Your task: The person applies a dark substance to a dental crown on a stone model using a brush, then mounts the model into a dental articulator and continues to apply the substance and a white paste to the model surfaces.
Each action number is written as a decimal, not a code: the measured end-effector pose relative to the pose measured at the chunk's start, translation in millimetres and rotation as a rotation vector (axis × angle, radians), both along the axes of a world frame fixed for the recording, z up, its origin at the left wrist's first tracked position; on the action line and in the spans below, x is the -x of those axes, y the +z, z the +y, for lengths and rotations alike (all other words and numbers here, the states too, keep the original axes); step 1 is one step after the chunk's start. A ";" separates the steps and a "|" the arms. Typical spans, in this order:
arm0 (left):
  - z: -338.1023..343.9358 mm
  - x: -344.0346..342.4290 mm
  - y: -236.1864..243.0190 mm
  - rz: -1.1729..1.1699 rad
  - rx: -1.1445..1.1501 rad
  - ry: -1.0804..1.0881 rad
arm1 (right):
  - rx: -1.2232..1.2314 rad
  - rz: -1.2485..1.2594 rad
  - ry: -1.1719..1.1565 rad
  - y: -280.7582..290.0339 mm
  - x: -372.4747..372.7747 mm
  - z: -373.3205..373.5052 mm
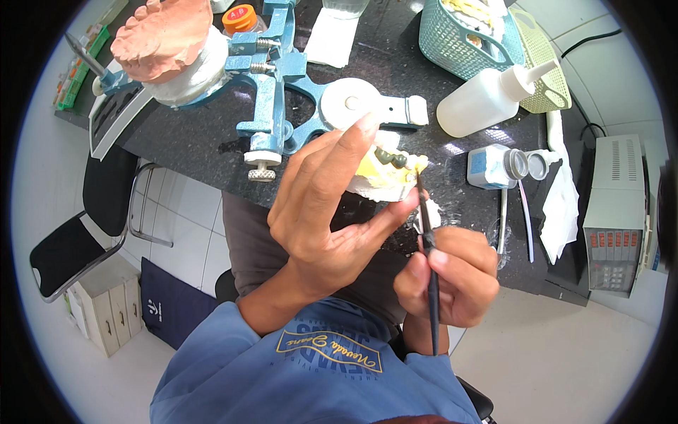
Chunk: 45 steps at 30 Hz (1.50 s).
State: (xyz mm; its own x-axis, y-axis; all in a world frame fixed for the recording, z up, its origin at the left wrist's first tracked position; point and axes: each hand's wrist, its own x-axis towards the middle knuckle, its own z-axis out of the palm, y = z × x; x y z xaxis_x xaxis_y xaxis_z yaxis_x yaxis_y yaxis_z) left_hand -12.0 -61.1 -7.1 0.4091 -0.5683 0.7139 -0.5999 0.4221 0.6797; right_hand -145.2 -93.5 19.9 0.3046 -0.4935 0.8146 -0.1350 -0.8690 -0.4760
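Note:
My left hand [314,194] is closed round a dental cast [381,189] with yellow stone on a white plaster base. Dark green wax [390,158] covers several of its teeth. In my right hand [455,275] a slim dark brush [433,304] is pinched like a pen, pointing up. Its tip meets the cast's right edge, though I cannot tell whether it touches. Just beyond my left hand stands a blue dental articulator [267,99], with a pink upper cast [159,42] mounted in white plaster on its raised arm.
Right of the cast are a white squeeze bottle [484,102], an open small jar [494,166] and a white tissue [561,208]. Baskets [462,53] stand behind. An orange-lidded jar [240,20] is behind the articulator. A grey box-shaped device [613,212] sits far right, a black chair [106,191] at left.

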 end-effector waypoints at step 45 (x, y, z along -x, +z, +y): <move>32.1 -0.3 43.3 1.132 -0.181 -0.781 | -0.300 -0.095 0.129 18.1 3.5 4.3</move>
State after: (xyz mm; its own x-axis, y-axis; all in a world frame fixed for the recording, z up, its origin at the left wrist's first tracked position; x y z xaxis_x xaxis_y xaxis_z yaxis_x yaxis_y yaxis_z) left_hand -11.7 -28.9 36.2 0.2466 -0.9636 0.1029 0.6574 0.2444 0.7129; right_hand -148.8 -89.2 38.0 0.3098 -0.6778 0.6668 0.0248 -0.6953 -0.7183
